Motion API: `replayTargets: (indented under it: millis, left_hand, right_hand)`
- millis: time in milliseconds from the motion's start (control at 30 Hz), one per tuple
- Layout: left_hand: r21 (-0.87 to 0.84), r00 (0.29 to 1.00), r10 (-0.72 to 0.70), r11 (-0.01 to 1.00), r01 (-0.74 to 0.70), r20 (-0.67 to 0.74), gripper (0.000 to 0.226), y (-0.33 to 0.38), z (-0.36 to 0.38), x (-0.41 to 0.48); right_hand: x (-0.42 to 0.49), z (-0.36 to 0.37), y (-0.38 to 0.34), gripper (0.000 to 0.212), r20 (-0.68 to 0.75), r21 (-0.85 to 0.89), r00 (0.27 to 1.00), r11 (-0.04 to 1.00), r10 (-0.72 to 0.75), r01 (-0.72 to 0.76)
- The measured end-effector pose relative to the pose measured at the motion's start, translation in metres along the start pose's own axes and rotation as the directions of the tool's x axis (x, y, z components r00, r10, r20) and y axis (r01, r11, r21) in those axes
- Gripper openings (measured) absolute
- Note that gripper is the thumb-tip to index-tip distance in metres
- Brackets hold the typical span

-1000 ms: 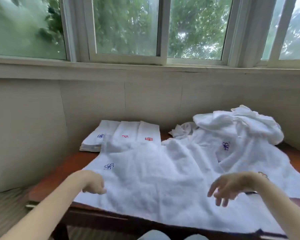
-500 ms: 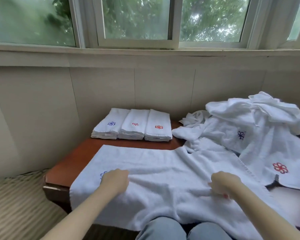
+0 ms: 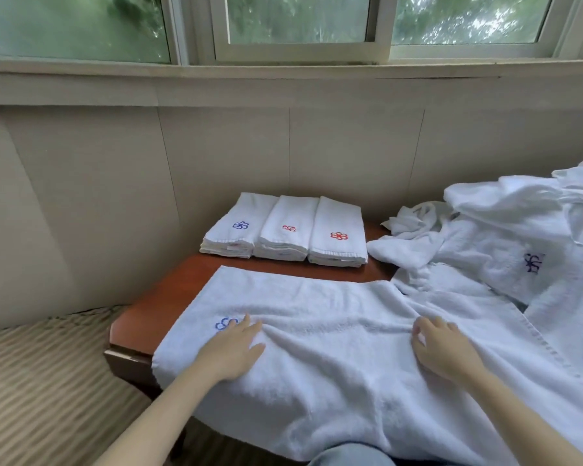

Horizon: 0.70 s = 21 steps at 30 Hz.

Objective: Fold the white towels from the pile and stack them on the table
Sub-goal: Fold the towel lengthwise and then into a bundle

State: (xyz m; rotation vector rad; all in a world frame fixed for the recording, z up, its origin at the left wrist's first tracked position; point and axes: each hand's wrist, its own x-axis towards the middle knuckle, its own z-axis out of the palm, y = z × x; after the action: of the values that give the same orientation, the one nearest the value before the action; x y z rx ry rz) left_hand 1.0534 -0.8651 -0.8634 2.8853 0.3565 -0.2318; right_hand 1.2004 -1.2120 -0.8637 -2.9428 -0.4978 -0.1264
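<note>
Three folded stacks [image 3: 285, 230] upper centre. Left hand [image 3: 234, 348] flat, right hand [image 3: 443, 348] bent on spread towel [image 3: 334, 381], pinch unclear. I judge smoothing; next, grip edge, fold.

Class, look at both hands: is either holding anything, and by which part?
Left hand lies flat on the spread towel, holding nothing. Right hand curls its fingers on a wrinkle mid-towel; whether they pinch it cannot be told.
</note>
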Motion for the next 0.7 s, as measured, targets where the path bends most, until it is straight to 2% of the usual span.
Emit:
replayTargets:
  millis: [67,133,167,233,300,367,433,533,600,700]
  left_hand:
    - [-0.137,0.989,-0.043,0.990,0.023,-0.140,0.044,-0.012,-0.018,0.009]
    - [-0.248,0.940,-0.226,0.955,0.163,-0.255,0.043,-0.028,-0.035,0.022]
    - [-0.242,0.898,-0.340,0.930,0.277,-0.280,0.050,-0.036,-0.040,0.025]
    - [-0.265,0.805,-0.555,0.825,0.500,-0.210,0.076,-0.054,-0.047,0.029]
    - [-0.410,0.757,-0.649,0.712,0.570,-0.074,0.086,-0.064,-0.050,0.033]
    - [-0.469,0.802,-0.598,0.704,0.534,0.015,0.063,-0.071,-0.052,0.039]
    - [-0.519,0.855,-0.513,0.712,0.474,0.077,0.031,-0.071,-0.053,0.041]
    - [-0.653,0.911,-0.409,0.675,0.344,0.057,0.016,-0.066,-0.055,0.043]
    - [-0.690,0.934,-0.344,0.700,0.184,-0.100,0.023,-0.055,-0.061,0.043]
    - [-0.603,0.888,-0.227,0.794,-0.069,-0.401,0.041,-0.014,-0.068,0.032]
  right_hand:
    - [0.014,-0.005,-0.011,0.017,0.019,-0.046,0.999,0.998,0.046,-0.045]
    - [0.025,-0.007,-0.026,0.017,0.007,-0.045,0.998,0.997,0.059,-0.059]
    - [0.028,-0.007,-0.037,0.018,-0.011,-0.043,0.999,0.998,0.037,-0.038]
    - [0.033,-0.003,-0.063,0.022,-0.045,0.002,0.997,0.998,-0.057,0.057]
    - [0.035,0.006,-0.095,0.025,-0.049,0.104,0.983,0.978,-0.176,0.180]
    - [0.037,0.020,-0.127,0.030,-0.031,0.171,0.961,0.946,-0.275,0.276]
    - [0.037,0.036,-0.153,0.031,-0.070,0.123,0.939,0.931,-0.337,0.344]
    - [0.046,0.050,-0.157,0.026,-0.197,0.081,0.919,0.929,-0.341,0.362]
    - [0.058,0.052,-0.144,0.024,-0.218,0.123,0.927,0.934,-0.305,0.337]
    - [0.074,0.048,-0.128,0.026,-0.228,0.087,0.929,0.945,-0.290,0.316]
